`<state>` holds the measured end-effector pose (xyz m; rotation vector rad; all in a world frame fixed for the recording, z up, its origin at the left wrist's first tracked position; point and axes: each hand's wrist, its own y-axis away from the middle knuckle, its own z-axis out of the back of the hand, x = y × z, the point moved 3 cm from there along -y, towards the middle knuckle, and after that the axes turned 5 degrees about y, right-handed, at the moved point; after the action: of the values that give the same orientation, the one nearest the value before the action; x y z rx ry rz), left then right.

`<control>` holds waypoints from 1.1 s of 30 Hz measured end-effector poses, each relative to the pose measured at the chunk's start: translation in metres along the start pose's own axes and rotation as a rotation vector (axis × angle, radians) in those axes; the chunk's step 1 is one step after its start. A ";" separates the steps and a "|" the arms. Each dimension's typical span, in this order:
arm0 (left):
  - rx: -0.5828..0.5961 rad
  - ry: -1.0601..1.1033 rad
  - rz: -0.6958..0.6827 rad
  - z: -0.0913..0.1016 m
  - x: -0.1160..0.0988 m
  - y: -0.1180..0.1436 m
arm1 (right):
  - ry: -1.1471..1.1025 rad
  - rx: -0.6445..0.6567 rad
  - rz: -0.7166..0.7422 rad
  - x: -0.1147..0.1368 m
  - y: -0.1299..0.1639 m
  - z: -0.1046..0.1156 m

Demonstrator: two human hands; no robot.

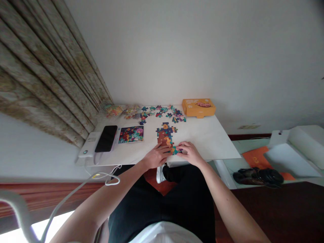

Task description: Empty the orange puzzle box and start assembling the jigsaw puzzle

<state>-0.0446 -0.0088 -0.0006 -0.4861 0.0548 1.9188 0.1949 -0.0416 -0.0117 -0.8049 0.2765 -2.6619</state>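
Note:
A partly joined jigsaw puzzle [163, 135] in brown, dark blue and orange lies near the front edge of the white table. My left hand [157, 156] rests on its lower left side, fingers stretched across the brown pieces and holding nothing. At the lower right corner, my right hand [191, 154] has thumb and fingers around a small teal and purple puzzle piece [180, 150], touching or very close to the joined part. Loose puzzle pieces [169, 114] are scattered behind. To the left lies a printed picture card [131, 134] with a colourful design.
An orange puzzle box [198, 107] stands at the table's back right. Clear bags of pieces [112, 110] lie back left, by the curtain [50, 60]. A black phone [106, 138] and white box [90, 144] sit left, with a white cable [76, 187] hanging off the edge.

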 end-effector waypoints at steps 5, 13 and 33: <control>0.008 -0.017 0.000 0.001 -0.001 -0.001 | 0.009 0.001 -0.016 0.004 0.000 0.002; 0.029 -0.131 0.009 0.004 -0.007 -0.006 | 0.051 0.001 -0.031 0.010 0.000 0.003; -0.066 -0.299 0.880 0.122 0.170 -0.023 | -0.036 -0.234 -0.271 -0.020 -0.029 -0.010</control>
<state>-0.1147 0.1820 0.0540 -0.2138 0.0086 2.8455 0.1974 -0.0064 -0.0221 -1.0267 0.5109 -2.8986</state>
